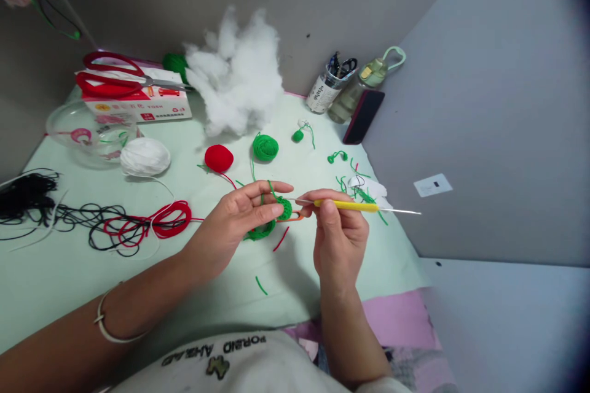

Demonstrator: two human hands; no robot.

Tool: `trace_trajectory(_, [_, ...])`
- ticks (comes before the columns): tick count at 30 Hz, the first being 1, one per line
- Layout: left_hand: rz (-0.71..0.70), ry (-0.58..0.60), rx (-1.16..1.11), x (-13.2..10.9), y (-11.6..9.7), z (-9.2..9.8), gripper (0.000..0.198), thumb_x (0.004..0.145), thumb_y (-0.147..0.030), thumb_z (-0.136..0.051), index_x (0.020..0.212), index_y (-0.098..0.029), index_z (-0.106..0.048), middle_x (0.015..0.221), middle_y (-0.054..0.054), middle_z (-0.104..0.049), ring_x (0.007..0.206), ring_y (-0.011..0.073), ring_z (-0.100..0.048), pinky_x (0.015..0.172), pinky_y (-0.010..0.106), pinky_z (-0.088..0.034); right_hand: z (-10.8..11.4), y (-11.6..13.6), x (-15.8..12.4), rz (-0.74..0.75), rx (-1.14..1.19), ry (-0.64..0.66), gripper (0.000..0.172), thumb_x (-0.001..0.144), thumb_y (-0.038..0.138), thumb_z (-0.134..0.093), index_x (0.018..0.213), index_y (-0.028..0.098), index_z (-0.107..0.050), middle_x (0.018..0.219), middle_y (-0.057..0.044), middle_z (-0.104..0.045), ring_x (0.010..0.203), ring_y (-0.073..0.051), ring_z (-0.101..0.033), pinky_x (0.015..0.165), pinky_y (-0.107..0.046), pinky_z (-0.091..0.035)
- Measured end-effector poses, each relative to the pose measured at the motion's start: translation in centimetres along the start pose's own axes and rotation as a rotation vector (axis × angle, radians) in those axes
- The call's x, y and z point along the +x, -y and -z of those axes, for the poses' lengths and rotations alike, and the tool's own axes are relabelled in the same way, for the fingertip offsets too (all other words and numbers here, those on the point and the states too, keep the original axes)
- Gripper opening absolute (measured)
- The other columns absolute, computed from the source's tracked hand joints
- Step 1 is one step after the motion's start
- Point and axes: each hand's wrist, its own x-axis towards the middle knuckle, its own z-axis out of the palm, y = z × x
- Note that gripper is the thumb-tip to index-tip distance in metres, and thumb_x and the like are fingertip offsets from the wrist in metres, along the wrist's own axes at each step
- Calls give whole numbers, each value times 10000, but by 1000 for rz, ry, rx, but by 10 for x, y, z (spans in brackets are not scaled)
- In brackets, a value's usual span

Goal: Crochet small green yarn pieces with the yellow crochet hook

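My left hand [251, 209] pinches a small green crochet piece [284, 209] over the table, with green yarn running up by its fingers. My right hand [338, 230] grips a yellow-handled crochet hook [348, 204] like a pencil. The hook's thin metal shaft reaches left to the crochet piece; its tip is too small to make out there. Behind my left hand lies a green yarn ball [265, 147], its strand trailing toward that hand. Just below the piece, an orange item [295, 216] and more green yarn [260, 232] show partly.
White stuffing [239, 73] is heaped at the back. Red scissors [115, 77] rest on a box [138, 104] beside a clear bowl [69, 132]. A red ball [219, 158], white ball [145, 156] and tangled black cord [92, 215] lie left. A bottle [345, 98] and phone [364, 116] stand right.
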Motion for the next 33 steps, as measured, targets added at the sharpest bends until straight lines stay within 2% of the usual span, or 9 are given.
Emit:
trace_trajectory(7, [-10, 36, -18, 1, 0, -2, 183, 896, -321, -794, 1065, -251, -799, 762, -12, -714, 702, 138, -599, 722, 271, -439, 1, 0, 0, -9, 59, -2, 158, 1004, 309, -653, 956, 246, -790, 912, -11, -759, 725, -127, -725, 691, -276, -609])
trace_trajectory(12, [-11, 61, -19, 0, 1, 0, 138, 918, -312, -775, 1040, -258, -811, 859, -8, -768, 729, 118, -629, 750, 243, -471, 1, 1, -1, -4, 57, 9, 158, 1007, 307, -648, 961, 250, -789, 915, -8, -763, 716, -125, -718, 687, -276, -605])
trace_trajectory(21, [-16, 77, 30, 0, 1, 0, 187, 950, -332, -745, 1110, -330, -841, 986, -20, -827, 949, 148, -722, 936, 252, -510, 0, 1, -2, -24, 78, -10, 161, 1007, 301, -654, 958, 269, -804, 927, 6, -759, 724, -116, -719, 698, -268, -598])
trace_trajectory(26, [-56, 48, 98, 0, 3, 0, 222, 972, -375, -714, 1159, -360, -832, 1062, -17, -835, 1072, 183, -724, 1046, 296, -490, -2, 4, -2, 25, 56, -13, 165, 1009, 277, -650, 966, 276, -809, 919, 4, -761, 782, -129, -744, 697, -267, -617])
trace_trajectory(33, [-87, 31, 184, 0, 5, 2, 240, 982, -400, -692, 1180, -377, -825, 1083, -19, -824, 1108, 196, -708, 1040, 306, -486, -5, 6, -2, 119, -13, -23, 178, 1017, 237, -628, 981, 271, -800, 888, 3, -753, 787, -122, -722, 681, -255, -614])
